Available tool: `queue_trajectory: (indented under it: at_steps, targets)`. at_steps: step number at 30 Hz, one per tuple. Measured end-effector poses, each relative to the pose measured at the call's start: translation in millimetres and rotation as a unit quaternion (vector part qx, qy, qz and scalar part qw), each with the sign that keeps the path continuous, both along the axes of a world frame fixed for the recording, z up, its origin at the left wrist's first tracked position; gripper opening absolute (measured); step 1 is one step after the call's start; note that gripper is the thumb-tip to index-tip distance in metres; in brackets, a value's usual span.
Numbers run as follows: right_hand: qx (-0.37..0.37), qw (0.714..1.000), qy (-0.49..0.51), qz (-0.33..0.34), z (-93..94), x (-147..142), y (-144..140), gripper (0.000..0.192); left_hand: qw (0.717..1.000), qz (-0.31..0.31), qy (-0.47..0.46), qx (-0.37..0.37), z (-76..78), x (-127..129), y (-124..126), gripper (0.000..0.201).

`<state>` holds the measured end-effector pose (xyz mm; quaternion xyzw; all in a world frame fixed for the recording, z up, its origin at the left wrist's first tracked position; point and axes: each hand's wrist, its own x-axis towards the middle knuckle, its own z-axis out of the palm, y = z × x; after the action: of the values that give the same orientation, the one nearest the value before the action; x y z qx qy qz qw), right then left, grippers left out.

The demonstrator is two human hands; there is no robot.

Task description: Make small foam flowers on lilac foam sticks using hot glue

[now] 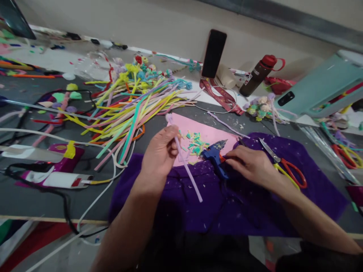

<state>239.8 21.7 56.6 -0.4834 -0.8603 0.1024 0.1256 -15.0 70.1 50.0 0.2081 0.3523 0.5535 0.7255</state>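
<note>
Cluttered table (34, 196), fuzzy lilac pipe cleaner (187, 166), blue glue gun (214, 155)

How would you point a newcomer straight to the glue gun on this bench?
Start at the purple cloth spread over the near edge of the table. At its top edge lies a pink sheet, and the glue gun sits where they meet, under the right hand's fingertips. It is the only dark blue, pistol-shaped tool there.

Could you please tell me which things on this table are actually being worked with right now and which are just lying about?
In use:
left hand gripping lilac pipe cleaner
right hand on blue glue gun
pink sheet with cut bits

Lying about:
scissors
pipe cleaner pile
phone
bottle
</note>
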Motion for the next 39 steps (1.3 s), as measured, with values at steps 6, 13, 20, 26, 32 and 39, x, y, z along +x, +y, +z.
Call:
queue_trajectory:
  at_steps: [6, 13, 20, 26, 32, 39]
  targets:
    - [0.051, 0.991, -0.119, -0.041, -25.2, -33, -11, 0.042, 0.998, 0.015, -0.051, 0.025, 9.3, -22, 6, 0.017]
    - [0.051, 0.988, -0.133, -0.057, -34.7, -28, -16, 0.039, 0.999, 0.014, 0.022, 0.032, 1.3, -6, 2, 0.019]
    - [0.115, 0.982, -0.118, -0.088, -28.9, -18, -22, 0.035, 1.0, -0.028, 0.001, 0.001, 4.4, -3, 1, 0.019]
    - [0.125, 0.974, -0.17, -0.084, -29.1, -10, -31, 0.034, 0.998, -0.054, 0.03, 0.013, 7.5, -9, -5, 0.014]
    - [0.095, 0.973, -0.197, -0.076, -37.8, -8, -31, 0.033, 0.997, -0.044, 0.056, 0.026, 1.3, -29, 0, 0.012]
    - [0.085, 0.979, -0.175, -0.064, -40.6, -7, -28, 0.034, 0.994, -0.043, 0.101, 0.011, -3.5, -37, 1, 0.012]
